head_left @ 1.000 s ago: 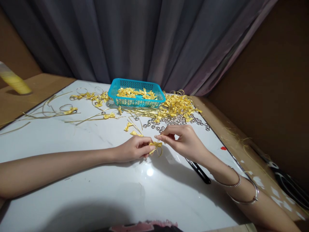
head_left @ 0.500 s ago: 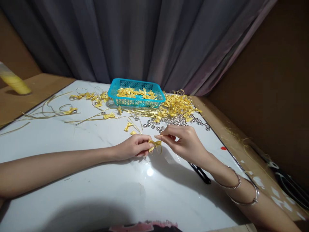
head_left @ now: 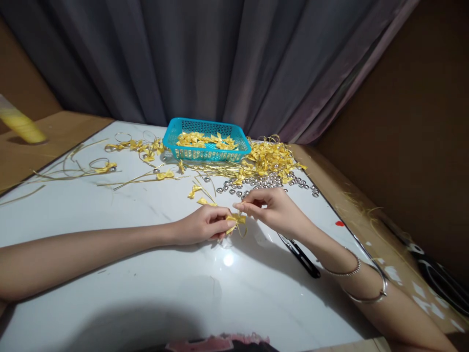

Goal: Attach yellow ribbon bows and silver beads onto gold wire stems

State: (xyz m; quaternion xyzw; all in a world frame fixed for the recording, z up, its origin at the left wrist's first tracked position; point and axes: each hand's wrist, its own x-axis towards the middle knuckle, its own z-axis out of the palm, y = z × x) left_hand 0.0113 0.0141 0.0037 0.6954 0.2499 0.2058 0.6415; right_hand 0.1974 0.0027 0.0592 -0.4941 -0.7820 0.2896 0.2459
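My left hand (head_left: 210, 224) pinches a yellow ribbon bow (head_left: 240, 219) between thumb and fingers, just above the white table. A thin gold cord curls out of the bow on its right side. Above the bow, the thumb and forefinger of my right hand (head_left: 269, 208) are pressed together on what looks like an end of that cord. The fingers partly hide the bow's centre. Beyond my hands lie two loose yellow bows (head_left: 194, 191) and a spread of silver beads (head_left: 264, 183).
A blue basket (head_left: 207, 155) with yellow bows stands at the back. Right of it is a heap of bows (head_left: 271, 156). A black-handled knife (head_left: 302, 259) lies under my right forearm. Cut cords (head_left: 73, 171) are scattered at left, and a yellow-filled bottle (head_left: 20, 122) stands beyond.
My right hand has shifted slightly left and up, its fingertips now above the bow. The left hand keeps hold of the bow almost in place. More of the knife shows.
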